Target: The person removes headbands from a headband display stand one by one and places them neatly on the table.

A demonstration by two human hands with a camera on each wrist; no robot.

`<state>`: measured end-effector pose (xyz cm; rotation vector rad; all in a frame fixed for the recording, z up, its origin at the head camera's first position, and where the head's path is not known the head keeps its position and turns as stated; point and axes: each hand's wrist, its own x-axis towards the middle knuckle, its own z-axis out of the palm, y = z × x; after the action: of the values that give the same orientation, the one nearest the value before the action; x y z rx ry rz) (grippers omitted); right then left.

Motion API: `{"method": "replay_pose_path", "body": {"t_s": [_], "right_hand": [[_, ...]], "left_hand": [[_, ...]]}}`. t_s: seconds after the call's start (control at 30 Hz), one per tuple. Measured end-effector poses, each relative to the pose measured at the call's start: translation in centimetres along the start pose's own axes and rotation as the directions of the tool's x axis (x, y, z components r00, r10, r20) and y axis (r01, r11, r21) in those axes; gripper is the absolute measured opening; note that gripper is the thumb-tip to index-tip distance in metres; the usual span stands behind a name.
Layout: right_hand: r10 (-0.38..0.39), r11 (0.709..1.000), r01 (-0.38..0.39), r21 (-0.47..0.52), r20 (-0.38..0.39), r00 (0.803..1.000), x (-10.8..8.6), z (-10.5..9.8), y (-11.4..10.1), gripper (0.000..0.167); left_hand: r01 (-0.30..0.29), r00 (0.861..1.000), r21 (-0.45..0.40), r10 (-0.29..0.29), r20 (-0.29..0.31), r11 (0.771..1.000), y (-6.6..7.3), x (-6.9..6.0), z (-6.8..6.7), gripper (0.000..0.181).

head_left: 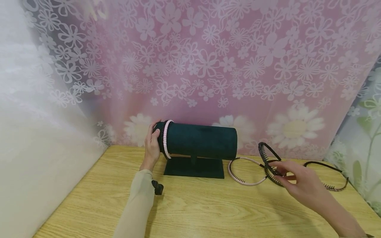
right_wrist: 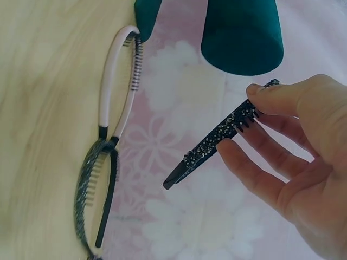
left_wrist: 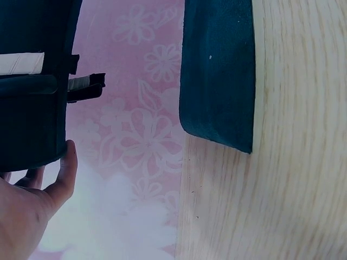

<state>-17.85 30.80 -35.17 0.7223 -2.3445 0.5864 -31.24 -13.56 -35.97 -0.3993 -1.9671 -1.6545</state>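
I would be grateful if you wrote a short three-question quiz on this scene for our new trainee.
1. Multiple choice: which hand pinches the beaded dark headband?
a) the left hand
b) the right hand
c) both hands

2. True or false: the pale headband on the dark green roll sits nearer the roll's left end than its right.

3. Fill in the blank: the pink headband lying on the table has small ___ along its inner side.

Key: 1. b; 2. True; 3. teeth.
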Motion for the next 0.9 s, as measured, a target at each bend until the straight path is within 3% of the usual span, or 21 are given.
{"method": "replay_pose_path", "body": {"t_s": [0.3,0.57,0.73,0.9], "right_hand": [[-0.011,0.999,0.013,-0.048,0.034,0.999,-2.0,-0.5,1.5,0.061],[0.054,0.995,-0.049,-0.088,0.06,0.997,-3.6,-0.9,2.1,0.058],[0.055,0.994,-0.051,-0.092,0.04,0.998,-4.6,-0.9,2.8,0.059],[0.141,0.98,-0.125,-0.153,0.099,0.985,-5.8,-1.2,3.4,0.056]], "left_hand": [[0.015,1.0,0.006,-0.015,0.001,1.0,0.2,-0.2,-0.1,0.047],[0.026,1.0,-0.006,-0.026,0.009,1.0,0.3,-0.3,-0.2,0.046],[0.022,1.0,-0.005,-0.022,-0.003,1.0,0.3,-0.2,-0.2,0.046],[0.024,1.0,-0.011,-0.024,0.005,1.0,0.4,-0.1,-0.1,0.046]]}}
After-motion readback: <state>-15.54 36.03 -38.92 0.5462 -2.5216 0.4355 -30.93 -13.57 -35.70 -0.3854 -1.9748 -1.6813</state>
